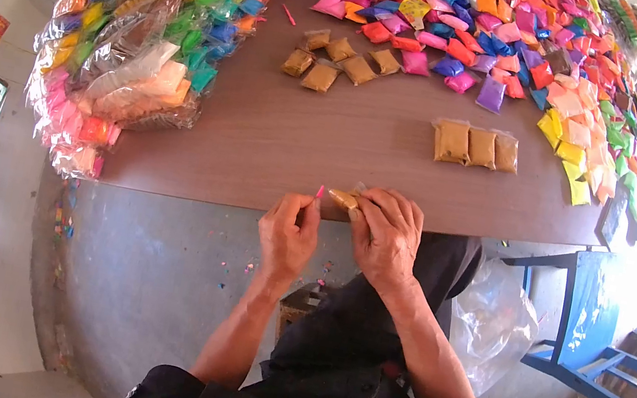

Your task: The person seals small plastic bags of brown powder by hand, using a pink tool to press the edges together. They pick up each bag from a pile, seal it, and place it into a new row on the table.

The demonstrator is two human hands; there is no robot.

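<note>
Brown packet (342, 198), one, in glossy film: held in the right hand (391, 233), thumb against fingers, over the near edge of the desk (294, 144).

Pink piece (320, 192), one, slim: pinched narrowly between thumb and forefinger of the left hand (289, 232), just beside the packet's left end; whether the two touch cannot be told.

Step in hand, as judged: close fingertip work on this single packet, pink piece at its end.

Next move, as judged, calls for: a steady right grip, light enough not to squash what looks soft, and a fine left grip in line with the packet's end.

Beyond the hands: wrapped row of three brown packets (482, 149), ahead to the right; loose brown packets (320, 76), a small group farther off, ahead to the left.

Outermost: heap of coloured packets (459, 32), far side; pile of clear bags (137, 65), left side; blue chair (585, 306), on the floor, right.
</note>
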